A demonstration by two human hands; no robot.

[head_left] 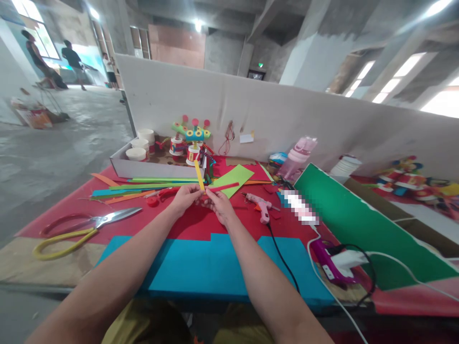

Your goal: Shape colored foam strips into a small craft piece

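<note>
Over the red-covered table [179, 227], my left hand [186, 198] pinches the lower end of an upright yellow paper strip [199, 176]. Close beside it, my right hand [219, 203] grips a red paper strip [227, 186] that points to the right. The two strips meet between my fingertips. A light green sheet [238, 179] lies just behind my right hand. Green, blue and orange strips [124, 191] are spread to the left of my hands. To the right rests a pink glue gun [261, 205] with a black cord.
Large scissors [100, 220] lie at the left, blue sheets [201, 265] along the front edge. Behind stand a box [154, 169] with cups and paper figures [194, 143], and a pink bottle [296, 157]. A green board [358, 224] and purple power strip [332, 267] are at the right.
</note>
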